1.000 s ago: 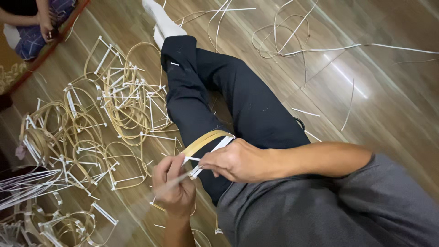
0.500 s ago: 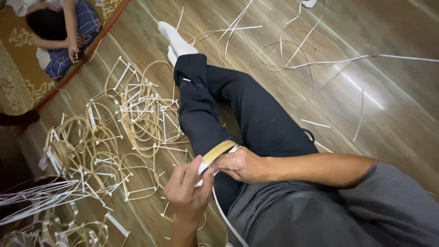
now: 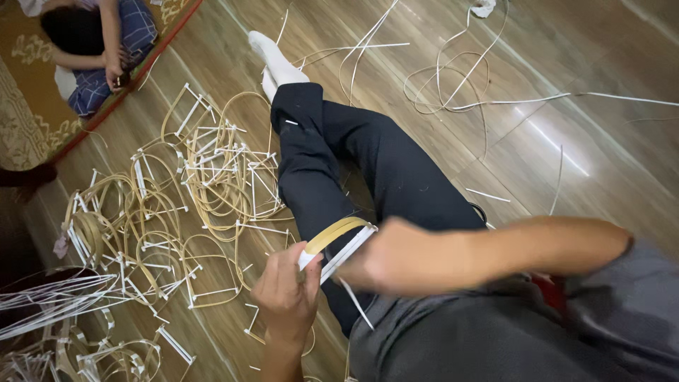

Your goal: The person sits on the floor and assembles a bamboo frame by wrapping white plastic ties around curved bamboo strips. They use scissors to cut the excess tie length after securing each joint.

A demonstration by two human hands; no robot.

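Hands hold a bent cane hoop [image 3: 332,233] over the lap.

The left hand [image 3: 286,293] has slid up since a moment ago and now pinches the hoop's near end, with a white strip [image 3: 346,253] beside it. The right hand [image 3: 385,258] is a blur at the other end; I cannot tell its grip, so work on the hoop looks underway. Finished hoops [image 3: 177,212] and loose strips [image 3: 453,78] lie on the wooden floor [image 3: 566,163], near a carpet [image 3: 28,120].

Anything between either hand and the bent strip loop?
Nothing visible. The left hand already grips the tan bent strip loop at its white-wrapped end, and the blurred right hand is against its other side.
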